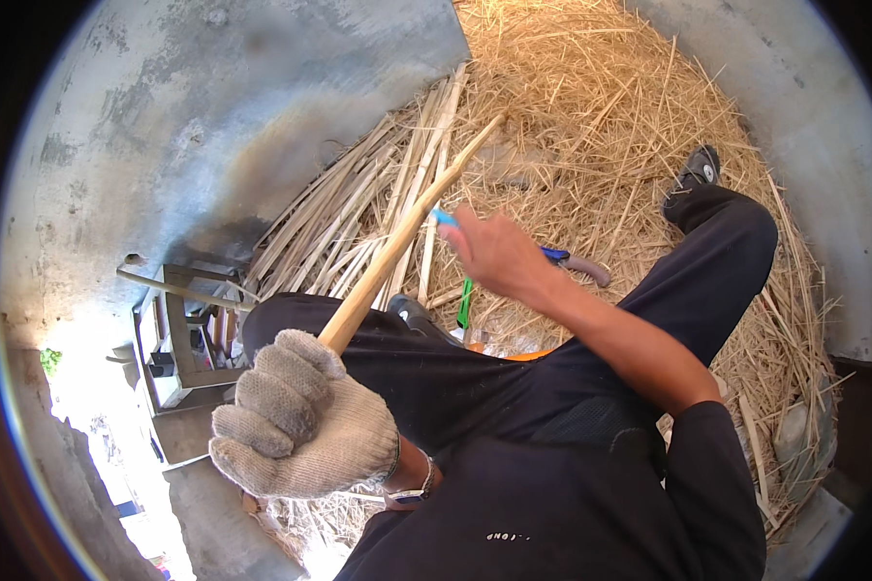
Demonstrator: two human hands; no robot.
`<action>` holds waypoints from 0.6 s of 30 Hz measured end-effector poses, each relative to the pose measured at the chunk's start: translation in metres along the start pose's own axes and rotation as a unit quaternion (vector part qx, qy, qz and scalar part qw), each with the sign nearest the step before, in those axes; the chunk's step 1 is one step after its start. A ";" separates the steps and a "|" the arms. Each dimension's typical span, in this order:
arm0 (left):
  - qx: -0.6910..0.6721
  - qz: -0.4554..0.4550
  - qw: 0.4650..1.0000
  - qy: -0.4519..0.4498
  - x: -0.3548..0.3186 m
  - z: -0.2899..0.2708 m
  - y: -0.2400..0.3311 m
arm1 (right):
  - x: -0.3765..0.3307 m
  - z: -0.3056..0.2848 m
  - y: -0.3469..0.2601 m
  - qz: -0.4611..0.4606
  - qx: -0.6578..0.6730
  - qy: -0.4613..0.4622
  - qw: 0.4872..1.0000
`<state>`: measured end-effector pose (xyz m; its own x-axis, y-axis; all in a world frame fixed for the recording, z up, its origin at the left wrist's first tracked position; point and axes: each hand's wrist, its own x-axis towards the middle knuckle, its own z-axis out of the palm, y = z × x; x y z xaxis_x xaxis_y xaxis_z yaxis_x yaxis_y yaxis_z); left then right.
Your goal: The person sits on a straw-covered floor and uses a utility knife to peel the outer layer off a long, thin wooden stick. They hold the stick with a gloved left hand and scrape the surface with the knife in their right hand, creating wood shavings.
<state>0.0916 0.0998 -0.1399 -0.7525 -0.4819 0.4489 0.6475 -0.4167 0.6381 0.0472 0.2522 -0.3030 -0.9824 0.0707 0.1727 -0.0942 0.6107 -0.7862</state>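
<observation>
My left hand [291, 416], in a pale knitted work glove, is wrapped round the thick lower end of a wooden stick [388, 254]. The stick slants up and away to the right, tapering to a slim tip above the straw. My bare right hand [502, 254] is closed around a small light-blue tool [444, 218] partway along the stick. Most of that tool is hidden by the fingers, so its exact kind is unclear. It meets or lies very near the stick's right side.
Straw and shavings [572, 87] cover the floor. Long pale wooden strips [344, 208] lie by the left wall. Between my legs are a green tool [465, 302], a blue tool with a curved brown handle [586, 267] and an orange item [528, 355]. A wooden frame [176, 334] stands left.
</observation>
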 end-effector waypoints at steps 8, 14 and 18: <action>-0.044 -0.019 0.988 -0.145 -0.001 -0.014 0.003 | 0.012 0.006 0.005 0.012 -0.016 0.020 1.000; -0.006 -0.011 1.000 -0.027 -0.004 0.000 0.002 | 0.012 0.006 0.029 0.035 -0.036 0.014 0.999; 0.038 0.003 0.993 -0.109 0.002 -0.013 0.003 | 0.001 0.004 -0.002 -0.023 0.018 -0.006 1.000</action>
<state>0.0942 0.0875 -0.1453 -0.7629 -0.3015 0.5719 0.6465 -0.3505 0.6776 0.0461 0.2479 -0.3040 -0.9788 0.0338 0.2019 -0.1445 0.5845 -0.7985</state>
